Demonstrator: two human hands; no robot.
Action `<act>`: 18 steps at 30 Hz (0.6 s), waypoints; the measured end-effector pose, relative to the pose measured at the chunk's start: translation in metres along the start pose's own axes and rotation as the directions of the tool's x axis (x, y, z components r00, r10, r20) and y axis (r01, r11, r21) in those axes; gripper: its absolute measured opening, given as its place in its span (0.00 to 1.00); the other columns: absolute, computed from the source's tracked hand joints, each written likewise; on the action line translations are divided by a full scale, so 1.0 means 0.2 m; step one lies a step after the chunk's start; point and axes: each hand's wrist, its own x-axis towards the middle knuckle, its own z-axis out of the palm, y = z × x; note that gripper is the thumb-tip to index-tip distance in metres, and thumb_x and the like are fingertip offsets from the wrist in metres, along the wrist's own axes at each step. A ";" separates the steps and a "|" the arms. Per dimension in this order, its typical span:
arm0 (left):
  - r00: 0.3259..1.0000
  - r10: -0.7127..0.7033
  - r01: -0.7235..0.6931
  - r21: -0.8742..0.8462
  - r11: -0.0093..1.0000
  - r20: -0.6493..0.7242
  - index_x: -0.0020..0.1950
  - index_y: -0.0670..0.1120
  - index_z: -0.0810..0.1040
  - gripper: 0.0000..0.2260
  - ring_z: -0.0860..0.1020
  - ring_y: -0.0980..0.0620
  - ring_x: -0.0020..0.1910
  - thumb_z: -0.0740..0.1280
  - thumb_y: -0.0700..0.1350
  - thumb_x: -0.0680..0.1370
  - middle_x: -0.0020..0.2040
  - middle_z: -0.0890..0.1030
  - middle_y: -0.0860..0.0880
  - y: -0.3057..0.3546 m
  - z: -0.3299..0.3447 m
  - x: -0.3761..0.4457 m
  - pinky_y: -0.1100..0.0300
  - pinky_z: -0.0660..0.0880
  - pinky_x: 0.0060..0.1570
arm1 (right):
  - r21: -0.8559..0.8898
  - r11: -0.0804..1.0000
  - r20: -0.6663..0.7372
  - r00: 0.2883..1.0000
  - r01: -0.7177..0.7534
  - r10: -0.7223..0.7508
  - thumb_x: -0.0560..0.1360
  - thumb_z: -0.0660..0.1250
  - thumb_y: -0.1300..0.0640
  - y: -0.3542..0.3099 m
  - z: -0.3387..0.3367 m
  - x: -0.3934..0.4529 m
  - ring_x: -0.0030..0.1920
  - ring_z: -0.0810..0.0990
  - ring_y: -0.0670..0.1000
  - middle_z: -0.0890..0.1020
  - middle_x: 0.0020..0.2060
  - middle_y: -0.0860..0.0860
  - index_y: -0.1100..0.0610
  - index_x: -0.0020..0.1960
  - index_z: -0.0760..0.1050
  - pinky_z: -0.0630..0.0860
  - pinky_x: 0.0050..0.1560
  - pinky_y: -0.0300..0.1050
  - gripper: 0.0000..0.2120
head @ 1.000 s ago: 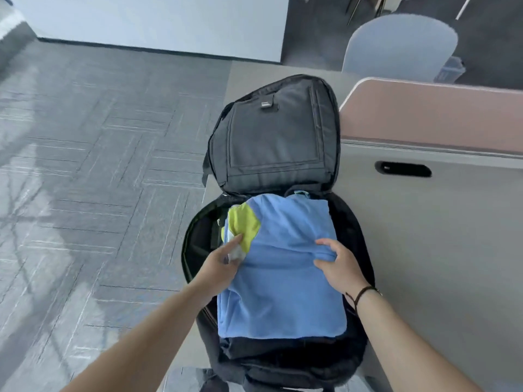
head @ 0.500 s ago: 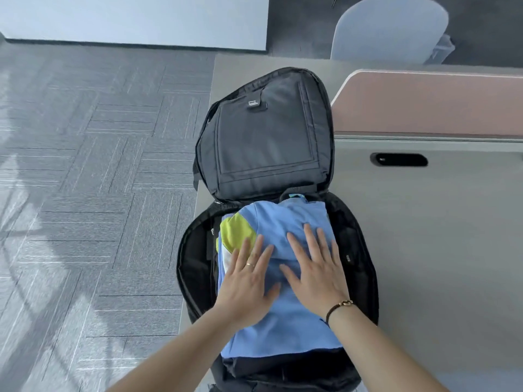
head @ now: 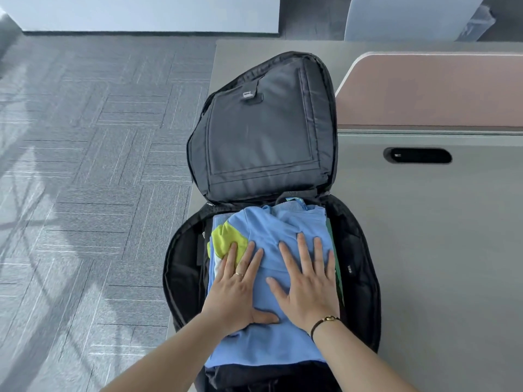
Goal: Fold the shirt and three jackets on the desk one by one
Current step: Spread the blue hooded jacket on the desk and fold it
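The grey worktop (head: 438, 250) ends in a straight left edge just beside the open black fabric backpack (head: 266, 137), so the bag's left wall sits at or slightly over that edge, above the grey patterned carpet floor (head: 85, 165). To the right of the bag lies a broad bare stretch of worktop, bounded on the far side by a brown rounded-corner divider panel (head: 430, 91) with a dark oval cable slot (head: 417, 155) just in front of it. A pale blue chair back (head: 410, 15) stands beyond the divider. The backpack's lid stands tilted up on the far side, its grey lining facing the camera. In the near compartment lies the folded light-blue garment with a yellow-green patch (head: 271, 343), filling the opening almost wall to wall; its ribbed edge reaches the hinge, its near edge lies straight across darker fabric, and a thin green layer shows along its right side. The left hand (head: 237, 292) lies flat with fingers straight, pressing the garment, fingertips on the yellow-green patch. The right hand (head: 308, 290), fingers spread and straight, presses flat just beside it.
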 end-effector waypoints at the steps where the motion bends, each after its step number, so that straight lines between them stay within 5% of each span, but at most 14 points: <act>1: 1.000 0.001 -0.001 0.009 1.000 0.001 0.79 0.54 0.29 0.62 0.26 0.44 0.77 0.56 0.85 0.61 0.79 0.27 0.56 0.00 0.00 0.01 0.43 0.36 0.79 | 0.000 1.000 -0.009 1.000 -0.001 0.000 0.78 0.50 0.28 0.00 0.00 0.00 0.81 0.43 0.62 0.45 0.82 0.52 0.44 0.82 0.52 0.51 0.77 0.68 0.37; 18: 0.998 -0.068 0.067 0.069 0.995 0.011 0.78 0.55 0.26 0.61 0.24 0.46 0.76 0.59 0.83 0.62 0.78 0.26 0.56 0.05 -0.03 -0.03 0.50 0.29 0.75 | 0.002 0.999 0.010 0.999 0.051 -0.051 0.78 0.47 0.28 0.02 0.01 -0.01 0.81 0.42 0.63 0.41 0.82 0.52 0.43 0.82 0.48 0.49 0.77 0.69 0.37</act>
